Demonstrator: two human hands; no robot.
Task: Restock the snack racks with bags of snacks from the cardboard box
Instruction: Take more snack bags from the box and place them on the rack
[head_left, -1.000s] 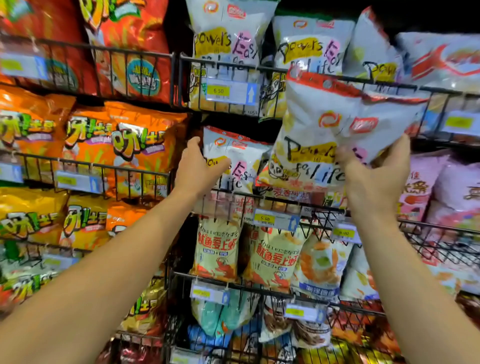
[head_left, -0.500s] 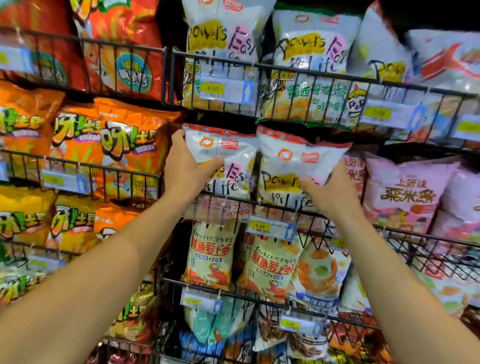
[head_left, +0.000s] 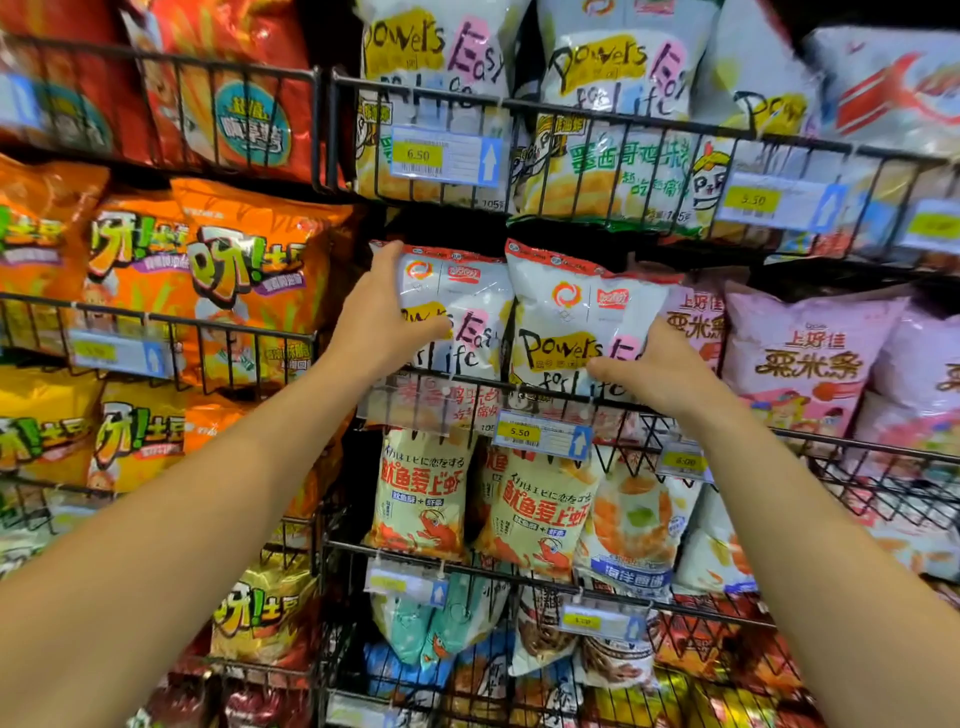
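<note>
**Two white snack bags being held in the middle wire rack**

Two bare forearms are reaching up from the lower corners toward the shelving. The left hand (head_left: 376, 317) is gripping the left white snack bag (head_left: 457, 306), its thumb lying across the front and its fingers curling round the bag's left edge. The right hand (head_left: 657, 366) is holding the right white snack bag (head_left: 576, 317), thumb pressing on the printed front near the lower edge, the other fingers going behind the bag's right side where they are hidden. Both bags are standing upright, touching side by side, with their lower parts sitting behind the front bar of the middle wire rack (head_left: 545, 392).

A 5.50 price tag (head_left: 540, 435) is hanging on that rack's front just below the hands. Beside the right bag, pink snack bags (head_left: 810, 358) are standing in the same row. Below, cream shrimp-print bags (head_left: 423, 499) are filling the next rack. To the left, orange chip bags (head_left: 244, 280) are crowding their own rack. Above, more white bags (head_left: 431, 62) are standing behind a 6.50 price tag (head_left: 447, 156).
</note>
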